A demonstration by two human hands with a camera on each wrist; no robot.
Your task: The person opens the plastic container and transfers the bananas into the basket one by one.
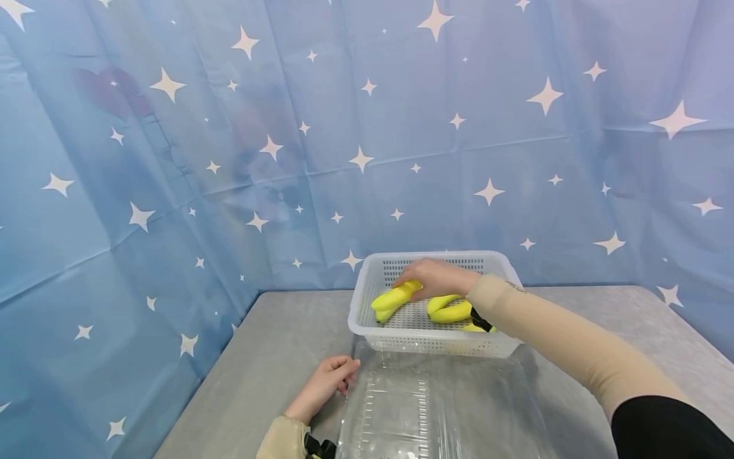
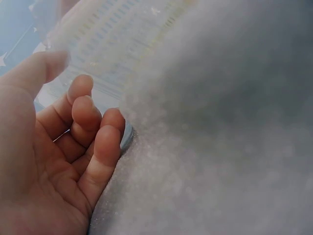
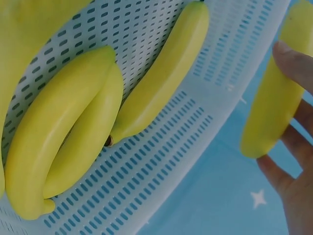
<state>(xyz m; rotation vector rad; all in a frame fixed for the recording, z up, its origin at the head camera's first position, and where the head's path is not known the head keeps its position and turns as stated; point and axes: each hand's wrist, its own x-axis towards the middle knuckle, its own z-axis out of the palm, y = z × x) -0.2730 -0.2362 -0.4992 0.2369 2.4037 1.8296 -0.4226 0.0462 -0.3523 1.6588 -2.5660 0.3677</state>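
Observation:
My right hand (image 1: 438, 277) is over the white perforated basket (image 1: 357, 312) and grips a yellow banana (image 3: 279, 93) between thumb and fingers. Below it in the basket lie other bananas: a pair (image 3: 61, 132) side by side, a single banana (image 3: 164, 73) by the wall, and part of another (image 3: 29, 44) at the view's corner. In the head view, my left hand (image 1: 329, 382) is at the left edge of a clear plastic container (image 1: 395, 408). Its fingers are loosely curled, with the thumb apart from them and nothing in the palm, as the left wrist view shows.
Directly in front of the basket, the clear container spreads over the grey table (image 1: 287, 325), its near end cut off by the frame. Behind the table hangs a blue curtain (image 1: 321, 191) with white stars, which also runs along the left side.

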